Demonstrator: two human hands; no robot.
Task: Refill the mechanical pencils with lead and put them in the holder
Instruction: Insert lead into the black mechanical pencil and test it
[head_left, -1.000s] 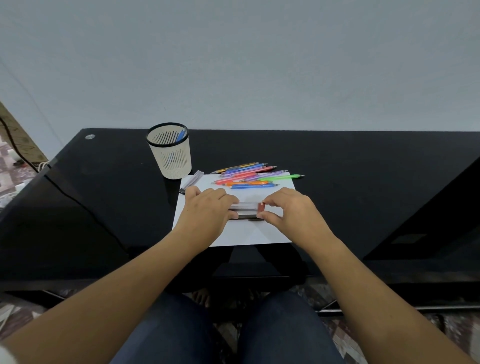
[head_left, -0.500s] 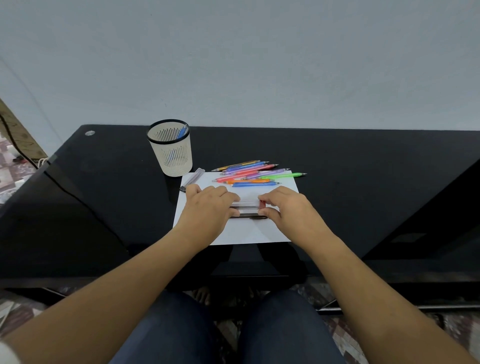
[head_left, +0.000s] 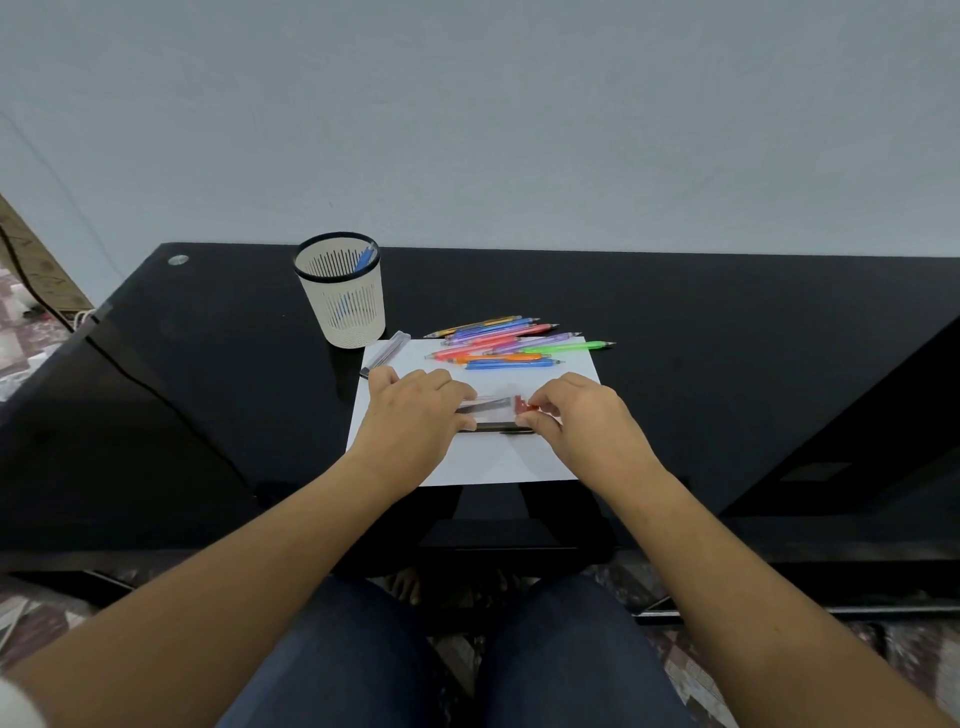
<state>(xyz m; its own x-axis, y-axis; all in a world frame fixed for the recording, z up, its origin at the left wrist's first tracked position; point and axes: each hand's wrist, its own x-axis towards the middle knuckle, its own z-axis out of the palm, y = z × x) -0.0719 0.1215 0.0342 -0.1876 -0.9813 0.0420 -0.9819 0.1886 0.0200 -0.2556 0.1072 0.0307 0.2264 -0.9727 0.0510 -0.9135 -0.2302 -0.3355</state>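
On a white sheet of paper (head_left: 519, 462) both hands meet over a clear lead case (head_left: 491, 408) with a red cap. My left hand (head_left: 415, 415) grips the case's left end. My right hand (head_left: 576, 415) pinches the red cap (head_left: 523, 404) at its right end. A dark pencil (head_left: 498, 428) lies just under the case. Several coloured mechanical pencils (head_left: 498, 345) lie side by side at the sheet's far edge. The cream mesh holder (head_left: 340, 291) stands to the left behind the sheet, with one blue pencil (head_left: 363, 259) inside.
A second clear lead case (head_left: 387, 352) lies at the sheet's far left corner beside the holder. The black glass desk (head_left: 727, 364) runs wide to both sides, with a wall behind. A black cable (head_left: 140, 382) crosses its left part. My knees sit under the near edge.
My right hand's fingers have shifted on the red cap, which shows again between them after being covered half a second ago. The left hand keeps its grip. The camera tilted slightly.
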